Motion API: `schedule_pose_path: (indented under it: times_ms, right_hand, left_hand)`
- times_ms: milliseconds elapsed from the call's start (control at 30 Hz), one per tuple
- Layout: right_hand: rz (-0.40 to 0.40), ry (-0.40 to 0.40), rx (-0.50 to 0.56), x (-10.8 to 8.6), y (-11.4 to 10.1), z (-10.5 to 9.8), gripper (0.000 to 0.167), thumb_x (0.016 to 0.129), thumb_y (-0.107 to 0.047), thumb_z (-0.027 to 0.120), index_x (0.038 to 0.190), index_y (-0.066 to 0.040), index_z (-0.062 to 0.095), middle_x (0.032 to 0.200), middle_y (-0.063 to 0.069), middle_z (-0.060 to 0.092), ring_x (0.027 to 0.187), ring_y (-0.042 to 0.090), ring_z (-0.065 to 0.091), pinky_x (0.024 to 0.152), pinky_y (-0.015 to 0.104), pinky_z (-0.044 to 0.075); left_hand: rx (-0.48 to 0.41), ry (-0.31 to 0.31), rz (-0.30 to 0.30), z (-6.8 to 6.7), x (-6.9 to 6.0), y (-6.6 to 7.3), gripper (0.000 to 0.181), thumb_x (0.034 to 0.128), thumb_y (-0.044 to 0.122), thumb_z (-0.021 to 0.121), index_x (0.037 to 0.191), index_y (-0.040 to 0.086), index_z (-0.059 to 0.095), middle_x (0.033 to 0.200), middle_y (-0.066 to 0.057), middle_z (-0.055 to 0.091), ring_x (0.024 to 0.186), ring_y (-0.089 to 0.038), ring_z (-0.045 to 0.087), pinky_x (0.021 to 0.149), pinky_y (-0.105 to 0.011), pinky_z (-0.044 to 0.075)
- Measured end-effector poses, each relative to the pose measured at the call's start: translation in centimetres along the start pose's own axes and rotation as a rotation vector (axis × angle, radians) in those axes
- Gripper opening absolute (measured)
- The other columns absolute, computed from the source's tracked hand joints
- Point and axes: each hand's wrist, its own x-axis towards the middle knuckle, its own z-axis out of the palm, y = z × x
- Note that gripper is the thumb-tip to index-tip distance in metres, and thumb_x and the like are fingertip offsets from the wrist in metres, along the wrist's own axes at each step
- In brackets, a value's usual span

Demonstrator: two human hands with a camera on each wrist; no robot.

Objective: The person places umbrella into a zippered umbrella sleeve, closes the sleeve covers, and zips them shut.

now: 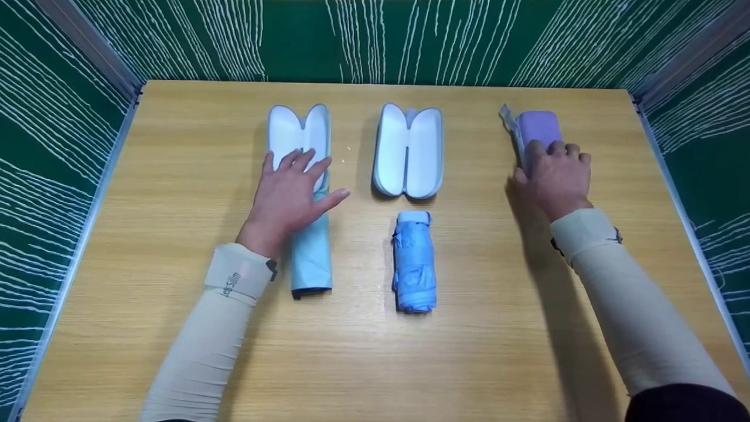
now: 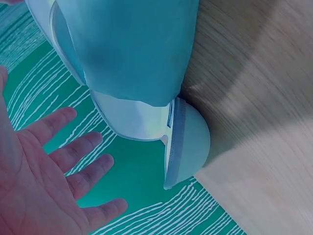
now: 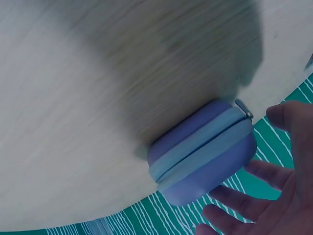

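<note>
My left hand (image 1: 287,196) is spread with straight fingers above an open pale-blue zip case (image 1: 316,126) and a turquoise folded umbrella (image 1: 312,258). The umbrella's far end overlaps the near end of that case. In the left wrist view the palm of the left hand (image 2: 54,176) stands apart from both and holds nothing. My right hand (image 1: 556,179) reaches over a purple zip case (image 1: 540,124), which is closed. In the right wrist view, the fingers of the right hand (image 3: 264,196) lie loosely beside the purple case (image 3: 205,152), its zip pull near the thumb; contact is unclear.
A second open case (image 1: 425,152) with white lining stands at the middle back of the wooden table (image 1: 480,351). Nearer lies a blue folded umbrella (image 1: 415,264). A grey strap (image 1: 510,126) sticks out beside the purple case. Green walls with white lines enclose the table.
</note>
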Motion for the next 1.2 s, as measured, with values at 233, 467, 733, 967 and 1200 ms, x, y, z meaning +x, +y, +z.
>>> schedule_pose_path:
  times_ms: [233, 467, 733, 967, 1200]
  right_hand:
    - [0.058, -0.01, 0.052, 0.6, -0.8, -0.1, 0.072, 0.104, -0.042, 0.054, 0.155, -0.001, 0.025, 0.135, 0.047, 0.036, 0.116, 0.064, 0.04, 0.104, 0.074, 0.035]
    - [0.09, -0.013, 0.038, 1.0, -1.0, -0.2, 0.061, 0.105, -0.014, 0.055, 0.156, -0.001, 0.023, 0.134, 0.048, 0.036, 0.114, 0.064, 0.043, 0.099, 0.073, 0.042]
    - [0.052, 0.021, 0.087, 0.7, 0.2, 0.5, 0.071, 0.106, -0.011, 0.051, 0.162, -0.01, 0.008, 0.13, 0.049, 0.038, 0.106, 0.064, 0.047, 0.088, 0.072, 0.048]
    - [0.101, 0.082, 0.101, 0.5, 1.6, 2.0, 0.067, 0.108, -0.011, 0.042, 0.16, 0.002, 0.0, 0.132, 0.049, 0.037, 0.115, 0.065, 0.044, 0.098, 0.074, 0.041]
    - [0.122, 0.142, 0.2, -0.4, 3.0, 2.1, 0.073, 0.104, -0.004, 0.052, 0.159, 0.006, 0.005, 0.138, 0.047, 0.036, 0.121, 0.064, 0.043, 0.101, 0.073, 0.039]
  left_hand:
    - [-0.009, 0.007, 0.004, 0.0, 0.1, 0.0, 0.093, 0.0902, 0.086, 0.033, 0.161, 0.025, 0.039, 0.166, -0.01, 0.032, 0.153, -0.038, 0.024, 0.119, -0.069, 0.005]
    - [-0.006, 0.02, 0.004, 0.0, 0.1, 0.1, 0.093, 0.0907, 0.086, 0.032, 0.16, 0.024, 0.041, 0.165, -0.01, 0.034, 0.152, -0.038, 0.026, 0.12, -0.068, 0.007]
    - [-0.007, 0.013, 0.002, 0.1, 0.0, 0.1, 0.094, 0.0901, 0.087, 0.032, 0.16, 0.024, 0.041, 0.166, -0.01, 0.033, 0.153, -0.038, 0.025, 0.12, -0.068, 0.006]
    - [-0.006, 0.014, 0.008, 0.0, -0.1, 0.3, 0.095, 0.0899, 0.087, 0.031, 0.16, 0.024, 0.041, 0.166, -0.01, 0.033, 0.153, -0.038, 0.025, 0.12, -0.068, 0.005]
    - [-0.006, 0.023, 0.021, -0.2, -0.1, 0.7, 0.092, 0.0906, 0.085, 0.035, 0.159, 0.024, 0.042, 0.165, -0.01, 0.034, 0.152, -0.038, 0.026, 0.12, -0.067, 0.006]
